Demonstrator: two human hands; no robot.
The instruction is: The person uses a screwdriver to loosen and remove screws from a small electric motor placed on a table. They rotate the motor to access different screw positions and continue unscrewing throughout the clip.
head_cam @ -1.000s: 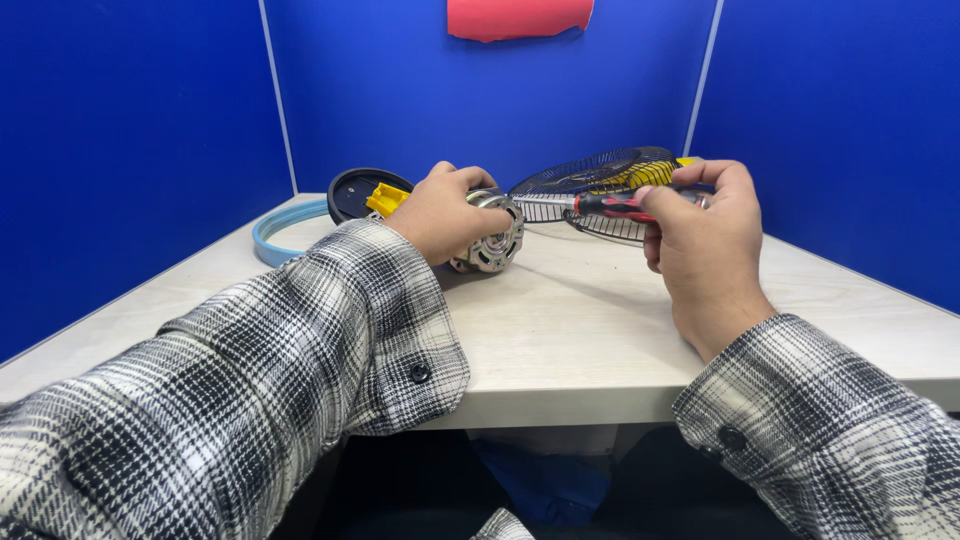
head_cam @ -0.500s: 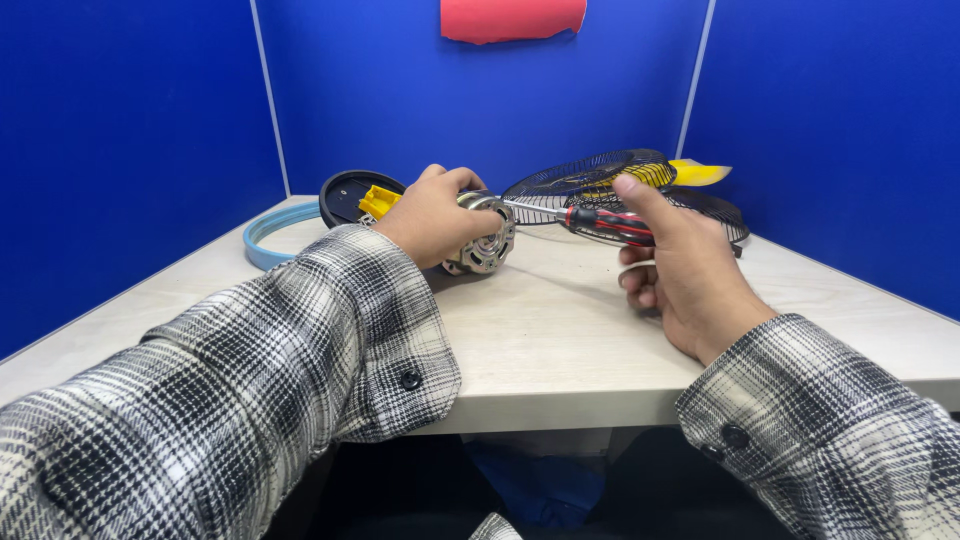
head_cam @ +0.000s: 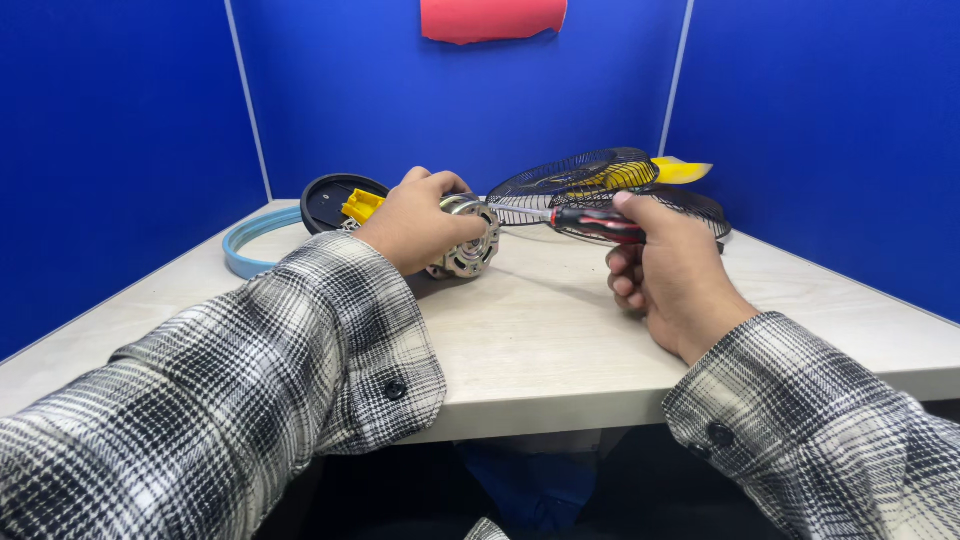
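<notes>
- The left hand point(head_cam: 418, 222) is closed over a round metal fan motor point(head_cam: 468, 236), which is held on its side just above or on the table point(head_cam: 560, 330); the fingers are wrapped over its top.
- The right hand point(head_cam: 668, 275) is curled into a fist around a screwdriver point(head_cam: 590, 222) with a red and black handle, the thumb laid along the top of the handle.
- The screwdriver's thin shaft is pointed left toward the motor's face; whether the tip touches it cannot be told.
- Both forearms are covered by black and white plaid sleeves point(head_cam: 300, 370).
- Behind the right hand, black wire fan guards point(head_cam: 575, 180) are stacked, with a yellow fan blade point(head_cam: 680, 172) seen between them.
- Behind the left hand, a round black disc point(head_cam: 325, 200) and a yellow plastic part point(head_cam: 360, 205) are seen, near a light blue ring point(head_cam: 250, 250) lying flat.
- The table is enclosed by blue partition walls point(head_cam: 120, 150), with a red patch point(head_cam: 492, 18) fixed on the back one.
</notes>
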